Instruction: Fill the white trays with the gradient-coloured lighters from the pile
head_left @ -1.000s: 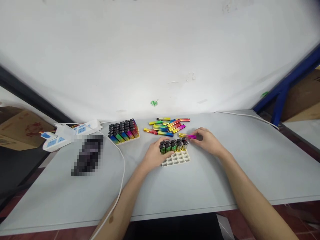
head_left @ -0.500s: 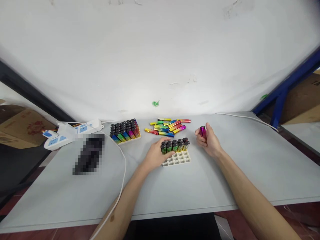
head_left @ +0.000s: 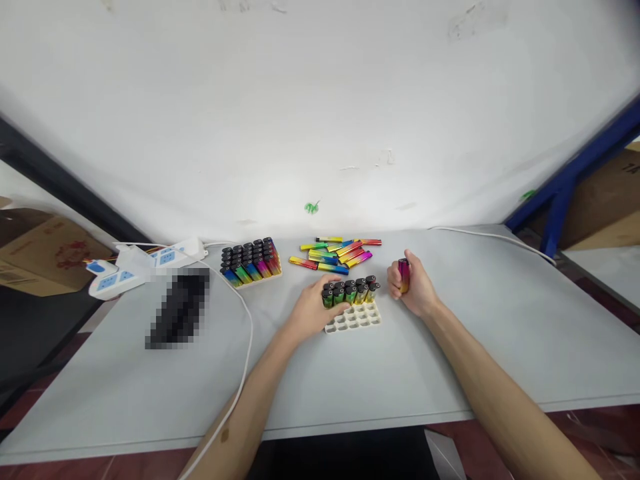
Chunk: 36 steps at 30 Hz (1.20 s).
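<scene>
My right hand [head_left: 413, 285] is closed around a purple-to-gold metallic lighter [head_left: 403, 276], held upright to the right of the white tray [head_left: 354, 326]. Several black-topped lighters [head_left: 350, 294], green and gold, stand in the tray's back rows; its front rows of holes are bare. Gripping the tray's left side is my left hand [head_left: 315, 308], thumb in front and fingers behind the standing lighters. Behind the tray lies a loose pile of shiny multicoloured lighters [head_left: 333, 260].
A second tray [head_left: 274, 277] packed with upright lighters stands at the back left. Farther left are a white power strip [head_left: 173, 257] and a blurred dark object [head_left: 177, 310]. A white cable [head_left: 249, 333] runs over the table and my left forearm. The wall [head_left: 320, 120] bounds the back.
My right hand has moved slightly left and turned, so more of the lighter's body shows upright in it. My left hand and the tray have stayed put.
</scene>
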Each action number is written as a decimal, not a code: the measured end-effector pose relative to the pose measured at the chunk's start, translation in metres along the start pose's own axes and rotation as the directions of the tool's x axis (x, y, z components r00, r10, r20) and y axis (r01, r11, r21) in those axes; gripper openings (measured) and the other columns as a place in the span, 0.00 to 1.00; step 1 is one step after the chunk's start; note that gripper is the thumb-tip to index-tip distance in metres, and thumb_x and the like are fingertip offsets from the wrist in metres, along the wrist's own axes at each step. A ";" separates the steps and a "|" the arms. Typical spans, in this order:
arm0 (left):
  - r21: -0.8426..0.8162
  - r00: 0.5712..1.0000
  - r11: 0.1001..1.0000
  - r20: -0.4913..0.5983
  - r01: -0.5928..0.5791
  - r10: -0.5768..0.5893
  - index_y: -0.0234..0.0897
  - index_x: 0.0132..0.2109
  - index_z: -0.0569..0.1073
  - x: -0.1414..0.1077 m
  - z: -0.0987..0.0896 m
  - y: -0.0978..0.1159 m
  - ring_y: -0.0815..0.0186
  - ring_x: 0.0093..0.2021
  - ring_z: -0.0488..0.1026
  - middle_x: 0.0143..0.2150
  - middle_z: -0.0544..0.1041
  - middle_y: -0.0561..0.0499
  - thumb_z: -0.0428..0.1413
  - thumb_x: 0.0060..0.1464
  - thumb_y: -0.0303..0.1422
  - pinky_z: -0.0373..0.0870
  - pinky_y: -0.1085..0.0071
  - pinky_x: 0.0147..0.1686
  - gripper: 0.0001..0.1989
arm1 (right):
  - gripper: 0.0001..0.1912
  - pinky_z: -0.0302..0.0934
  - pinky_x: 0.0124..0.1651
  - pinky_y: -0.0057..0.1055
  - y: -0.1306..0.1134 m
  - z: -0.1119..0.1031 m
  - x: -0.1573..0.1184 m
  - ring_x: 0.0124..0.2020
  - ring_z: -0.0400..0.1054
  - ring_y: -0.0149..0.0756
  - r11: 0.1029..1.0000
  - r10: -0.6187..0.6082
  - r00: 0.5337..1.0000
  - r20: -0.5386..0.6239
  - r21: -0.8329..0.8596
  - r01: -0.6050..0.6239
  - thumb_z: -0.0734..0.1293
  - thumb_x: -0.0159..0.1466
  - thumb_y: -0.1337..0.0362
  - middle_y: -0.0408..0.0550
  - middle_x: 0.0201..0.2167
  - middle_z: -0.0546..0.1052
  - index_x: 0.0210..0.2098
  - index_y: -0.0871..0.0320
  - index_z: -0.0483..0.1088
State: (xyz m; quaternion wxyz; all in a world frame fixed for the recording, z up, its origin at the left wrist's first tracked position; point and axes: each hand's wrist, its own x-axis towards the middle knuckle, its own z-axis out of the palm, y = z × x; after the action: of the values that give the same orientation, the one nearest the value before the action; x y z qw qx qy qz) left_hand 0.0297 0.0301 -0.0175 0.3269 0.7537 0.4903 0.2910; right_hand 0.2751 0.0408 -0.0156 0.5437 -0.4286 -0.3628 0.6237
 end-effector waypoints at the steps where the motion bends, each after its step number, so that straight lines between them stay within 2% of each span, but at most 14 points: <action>1: -0.003 1.000 1.000 -0.003 -0.006 0.006 0.46 0.54 0.70 0.000 0.000 0.000 0.61 0.49 0.76 0.50 0.79 0.55 0.65 0.49 0.38 0.71 0.67 0.49 0.25 | 0.32 0.54 0.20 0.29 0.001 0.000 0.000 0.12 0.54 0.28 0.999 -0.034 0.999 -0.008 -0.034 0.034 0.57 0.64 0.39 0.38 0.12 0.55 0.15 0.56 0.57; 3: -0.009 1.000 1.000 -0.006 -0.017 0.017 0.45 0.54 0.70 0.000 0.000 0.000 0.61 0.49 0.76 0.50 0.79 0.55 0.65 0.49 0.37 0.71 0.67 0.50 0.25 | 0.33 0.61 0.28 0.31 0.003 -0.001 0.000 0.16 0.60 0.31 0.985 -0.110 0.993 -0.031 -0.134 0.105 0.56 0.65 0.37 0.39 0.12 0.56 0.16 0.55 0.59; 5: -0.009 1.000 1.000 -0.008 -0.020 0.020 0.45 0.54 0.70 0.000 0.000 0.000 0.61 0.49 0.76 0.50 0.79 0.55 0.65 0.49 0.37 0.71 0.67 0.50 0.25 | 0.33 0.63 0.34 0.33 0.005 -0.003 -0.001 0.20 0.64 0.34 0.959 -0.177 0.984 -0.032 -0.231 0.165 0.54 0.65 0.35 0.40 0.12 0.58 0.19 0.54 0.61; 8: -0.009 1.000 1.000 0.005 -0.005 0.005 0.45 0.54 0.70 0.000 -0.001 0.001 0.61 0.48 0.76 0.49 0.79 0.55 0.65 0.49 0.38 0.72 0.66 0.49 0.25 | 0.32 0.63 0.34 0.34 0.006 -0.005 -0.002 0.20 0.62 0.34 0.938 -0.216 0.976 -0.004 -0.279 0.207 0.54 0.63 0.33 0.39 0.12 0.58 0.21 0.54 0.61; 10: -0.010 1.000 1.000 0.011 0.002 -0.002 0.45 0.54 0.70 0.000 -0.001 0.001 0.60 0.48 0.77 0.49 0.79 0.54 0.65 0.49 0.38 0.72 0.65 0.49 0.25 | 0.32 0.57 0.26 0.31 0.007 -0.006 -0.002 0.16 0.52 0.31 0.947 -0.186 0.983 -0.003 -0.266 0.178 0.54 0.63 0.33 0.37 0.12 0.54 0.20 0.54 0.60; 12: -0.012 1.000 1.000 0.002 -0.004 0.004 0.45 0.54 0.70 0.000 -0.001 0.001 0.60 0.49 0.77 0.50 0.79 0.54 0.65 0.49 0.37 0.72 0.65 0.50 0.25 | 0.32 0.45 0.20 0.29 0.008 -0.006 -0.001 0.15 0.43 0.28 0.963 -0.128 0.992 -0.007 -0.241 0.123 0.54 0.63 0.33 0.36 0.13 0.50 0.19 0.54 0.58; 14: -0.010 1.000 1.000 -0.009 -0.011 0.011 0.45 0.54 0.70 0.000 0.000 0.001 0.60 0.49 0.76 0.50 0.79 0.54 0.65 0.49 0.37 0.72 0.65 0.51 0.24 | 0.32 0.36 0.20 0.29 0.008 -0.006 0.000 0.15 0.38 0.27 0.976 -0.076 0.997 0.006 -0.203 0.075 0.55 0.64 0.35 0.36 0.13 0.47 0.17 0.54 0.56; 16: -0.011 1.000 1.000 -0.012 -0.010 0.010 0.45 0.54 0.70 0.000 0.000 0.001 0.60 0.50 0.76 0.50 0.79 0.54 0.65 0.49 0.37 0.71 0.65 0.51 0.25 | 0.31 0.33 0.21 0.29 0.008 -0.003 0.000 0.15 0.36 0.27 0.987 -0.034 0.999 0.019 -0.159 0.037 0.56 0.65 0.39 0.35 0.12 0.45 0.16 0.55 0.55; 20: -0.017 1.000 1.000 -0.008 -0.012 0.011 0.45 0.54 0.70 0.000 0.000 0.001 0.60 0.49 0.76 0.50 0.79 0.54 0.65 0.49 0.36 0.72 0.65 0.50 0.25 | 0.28 0.33 0.20 0.29 0.005 0.003 -0.002 0.15 0.34 0.26 0.996 0.052 0.999 0.016 -0.077 -0.050 0.56 0.65 0.46 0.35 0.11 0.44 0.15 0.54 0.53; 24: -0.015 1.000 1.000 -0.002 -0.014 0.014 0.44 0.54 0.70 0.000 0.000 0.001 0.60 0.50 0.76 0.50 0.79 0.54 0.65 0.49 0.37 0.72 0.65 0.50 0.25 | 0.25 0.36 0.18 0.27 0.003 0.005 -0.005 0.14 0.34 0.26 0.994 0.104 0.994 0.017 -0.021 -0.104 0.55 0.64 0.48 0.35 0.10 0.43 0.15 0.54 0.52; 29: -0.018 1.000 1.000 -0.006 -0.013 0.013 0.45 0.54 0.70 0.000 0.000 0.001 0.60 0.49 0.76 0.50 0.79 0.55 0.65 0.49 0.37 0.72 0.65 0.51 0.24 | 0.25 0.36 0.18 0.26 0.003 0.006 -0.006 0.14 0.34 0.26 0.994 0.111 0.992 0.053 0.000 -0.111 0.56 0.64 0.47 0.34 0.11 0.43 0.16 0.54 0.52; 36: -0.006 1.000 1.000 -0.011 -0.005 0.005 0.45 0.54 0.70 0.000 0.000 0.002 0.60 0.50 0.76 0.50 0.79 0.54 0.65 0.49 0.36 0.72 0.65 0.51 0.25 | 0.29 0.36 0.17 0.26 0.003 0.009 -0.007 0.14 0.34 0.26 0.997 0.075 0.996 0.046 -0.035 -0.073 0.57 0.64 0.41 0.33 0.11 0.43 0.17 0.54 0.52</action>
State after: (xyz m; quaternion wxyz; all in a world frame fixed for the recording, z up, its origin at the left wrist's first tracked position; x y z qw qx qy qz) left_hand 0.0309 0.0296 -0.0165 0.3258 0.7522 0.4895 0.2974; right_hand 0.2663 0.0336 -0.0144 0.5042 -0.4358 -0.3698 0.6474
